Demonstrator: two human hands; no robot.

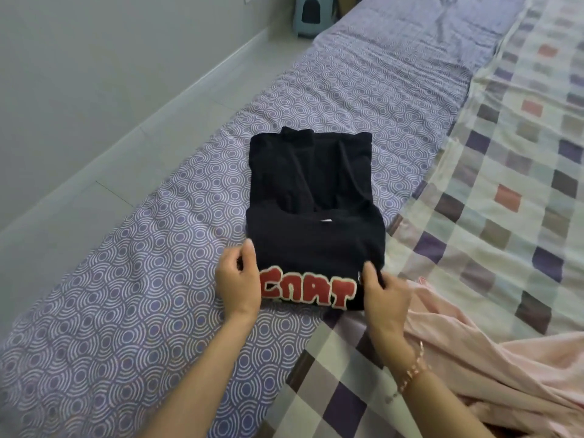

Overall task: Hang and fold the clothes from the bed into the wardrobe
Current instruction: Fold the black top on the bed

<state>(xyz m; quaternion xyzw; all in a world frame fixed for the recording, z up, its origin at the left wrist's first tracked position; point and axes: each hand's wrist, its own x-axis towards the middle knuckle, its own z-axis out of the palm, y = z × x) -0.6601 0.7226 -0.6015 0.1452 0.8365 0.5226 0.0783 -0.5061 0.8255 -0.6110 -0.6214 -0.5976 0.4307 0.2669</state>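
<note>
bed: a long bed [151,311] under a purple cotton sheet printed with white ring patterns; its left edge runs along the floor from the near left corner up to the far end.
checked blanket: a thin blanket [512,147] of white, purple, grey and pink squares covers the right side of the bed, and one fold reaches the near edge.
floor: pale grey tiles [88,115] lie along the bed's left edge.
pink garment: a crumpled pale pink cloth garment [480,349] lies on the checked blanket at the near right corner, unfolded.
black folded sweatshirt: a black folded sweatshirt [316,235] lies flat on the purple sheet near the middle of the bed, its right edge touching the checked blanket – the near half is doubled over the far half.
red lettering: chunky red letters with pale outlines [308,290] run along the sweatshirt's near edge.
left hand: the left hand [238,279] pinches the sweatshirt's near left corner between thumb and curled fingers.
right hand: the right hand [384,298] pinches the near right corner – thumb on top, fingers curled beneath.
stool: a small grey-green plastic stool [308,15] stands on the floor by the far left edge.
bracelet: a thin pink bead bracelet [414,368] circles the right wrist.
</note>
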